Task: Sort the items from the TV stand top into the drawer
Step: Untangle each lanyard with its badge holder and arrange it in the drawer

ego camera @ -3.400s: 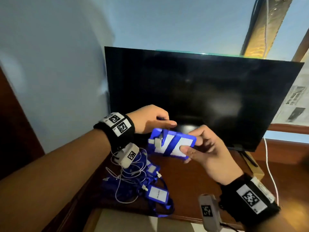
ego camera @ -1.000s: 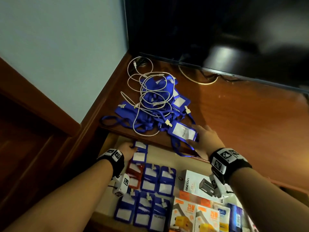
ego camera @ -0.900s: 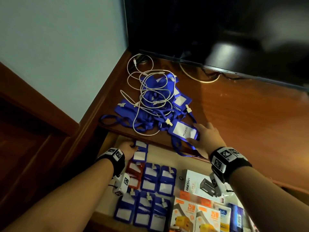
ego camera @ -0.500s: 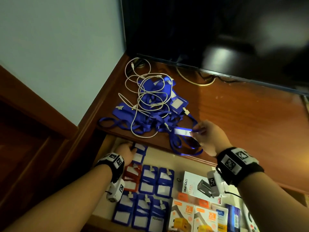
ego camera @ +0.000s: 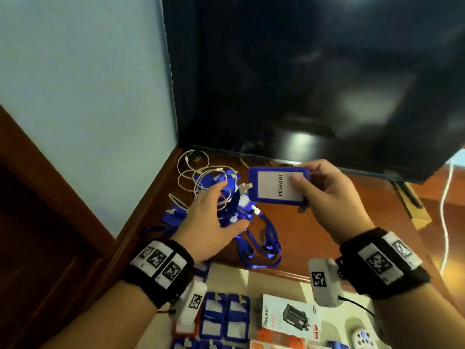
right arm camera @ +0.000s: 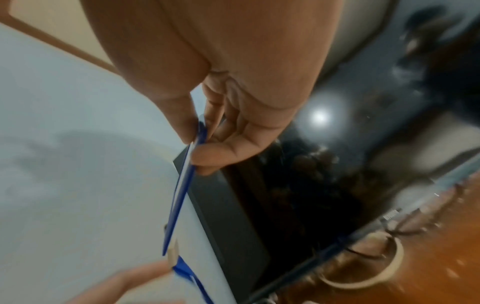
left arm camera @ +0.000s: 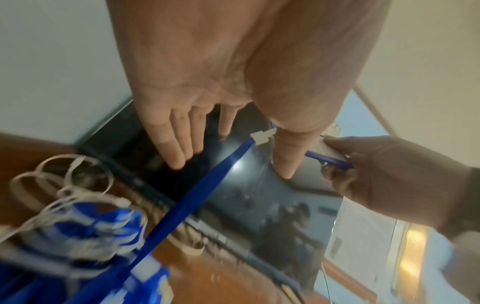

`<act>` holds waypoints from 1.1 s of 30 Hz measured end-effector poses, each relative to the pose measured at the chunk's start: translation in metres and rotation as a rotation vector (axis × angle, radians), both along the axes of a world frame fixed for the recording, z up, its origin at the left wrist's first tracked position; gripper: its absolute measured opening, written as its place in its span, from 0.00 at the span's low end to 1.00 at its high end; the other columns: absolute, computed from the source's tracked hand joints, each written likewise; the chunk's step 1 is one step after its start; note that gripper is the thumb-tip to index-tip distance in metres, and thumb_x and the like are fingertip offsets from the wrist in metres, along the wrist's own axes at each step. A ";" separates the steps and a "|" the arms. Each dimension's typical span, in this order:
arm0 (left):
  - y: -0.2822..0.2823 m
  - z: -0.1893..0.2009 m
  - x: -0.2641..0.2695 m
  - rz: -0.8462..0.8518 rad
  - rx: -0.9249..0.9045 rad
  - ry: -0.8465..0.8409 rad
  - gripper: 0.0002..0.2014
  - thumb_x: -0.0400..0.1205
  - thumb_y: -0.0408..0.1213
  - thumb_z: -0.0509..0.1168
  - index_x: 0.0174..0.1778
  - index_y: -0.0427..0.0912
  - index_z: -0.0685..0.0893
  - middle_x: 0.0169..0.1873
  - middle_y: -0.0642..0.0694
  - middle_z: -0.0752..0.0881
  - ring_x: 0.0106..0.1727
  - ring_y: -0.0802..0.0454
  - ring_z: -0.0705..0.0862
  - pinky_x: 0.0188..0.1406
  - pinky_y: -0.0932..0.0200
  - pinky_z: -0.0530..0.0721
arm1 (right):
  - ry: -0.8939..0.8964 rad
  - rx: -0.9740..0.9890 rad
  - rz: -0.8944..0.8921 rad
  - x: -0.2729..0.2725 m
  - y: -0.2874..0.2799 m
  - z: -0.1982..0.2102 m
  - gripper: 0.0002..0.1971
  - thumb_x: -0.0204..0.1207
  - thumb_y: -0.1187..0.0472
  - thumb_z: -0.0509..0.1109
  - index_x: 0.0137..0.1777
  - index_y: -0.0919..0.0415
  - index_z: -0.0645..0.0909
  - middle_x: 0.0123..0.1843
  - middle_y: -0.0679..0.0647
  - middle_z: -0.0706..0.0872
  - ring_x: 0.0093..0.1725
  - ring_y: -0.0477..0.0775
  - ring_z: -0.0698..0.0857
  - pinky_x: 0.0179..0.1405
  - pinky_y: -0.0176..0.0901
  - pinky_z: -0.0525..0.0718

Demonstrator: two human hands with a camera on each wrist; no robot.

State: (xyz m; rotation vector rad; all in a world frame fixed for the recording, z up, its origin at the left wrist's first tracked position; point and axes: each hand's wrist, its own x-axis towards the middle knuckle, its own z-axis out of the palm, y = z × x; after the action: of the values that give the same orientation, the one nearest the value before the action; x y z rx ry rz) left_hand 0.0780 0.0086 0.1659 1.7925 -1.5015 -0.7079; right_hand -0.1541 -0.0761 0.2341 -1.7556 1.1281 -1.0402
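Several badges (ego camera: 225, 316) already lay in the drawer (ego camera: 264, 280); her right hand (ego camera: 324, 195) pinched another badge (ego camera: 278, 185), left hand (ego camera: 211, 222) spread wide over the remaining tangle (ego camera: 216, 190).

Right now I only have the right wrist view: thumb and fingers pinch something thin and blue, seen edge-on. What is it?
Observer: A blue badge holder. The head view shows its white card, which reads PELAWAT, pinched in the right hand.
Operator: Is the other hand gripping anything?
Observer: No. The left hand is open with straight fingers. The lanyard runs between fingers and thumb, and none curl round it.
Operator: Is the drawer open?
Observer: Yes. The drawer is open below the stand top, with filed badge holders in rows inside.
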 end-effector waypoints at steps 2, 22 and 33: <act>-0.026 0.029 -0.004 -0.018 -0.080 0.024 0.51 0.72 0.61 0.79 0.87 0.63 0.57 0.82 0.54 0.67 0.81 0.56 0.68 0.81 0.47 0.72 | -0.062 -0.020 0.002 -0.002 0.004 0.024 0.01 0.85 0.59 0.72 0.53 0.55 0.83 0.43 0.54 0.93 0.37 0.47 0.92 0.27 0.40 0.86; 0.006 0.195 -0.064 -0.571 -0.384 -0.429 0.20 0.90 0.60 0.55 0.41 0.50 0.74 0.30 0.49 0.82 0.28 0.53 0.79 0.32 0.48 0.80 | -0.325 -0.250 -0.487 -0.095 -0.008 0.109 0.10 0.83 0.61 0.75 0.55 0.66 0.77 0.49 0.62 0.87 0.44 0.57 0.92 0.33 0.44 0.92; -0.057 0.300 -0.075 -0.456 -0.577 -0.580 0.20 0.86 0.55 0.66 0.30 0.52 0.75 0.26 0.52 0.77 0.31 0.56 0.76 0.35 0.56 0.71 | -0.144 -0.153 0.212 -0.047 0.052 0.062 0.07 0.81 0.69 0.76 0.45 0.60 0.81 0.35 0.50 0.83 0.34 0.52 0.82 0.32 0.52 0.88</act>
State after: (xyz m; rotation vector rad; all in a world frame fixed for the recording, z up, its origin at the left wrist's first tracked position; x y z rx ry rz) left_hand 0.0034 -0.0485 0.4655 1.2599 -2.2523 0.0944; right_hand -0.2010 -0.0238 0.2963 -1.8409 0.7733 -1.1256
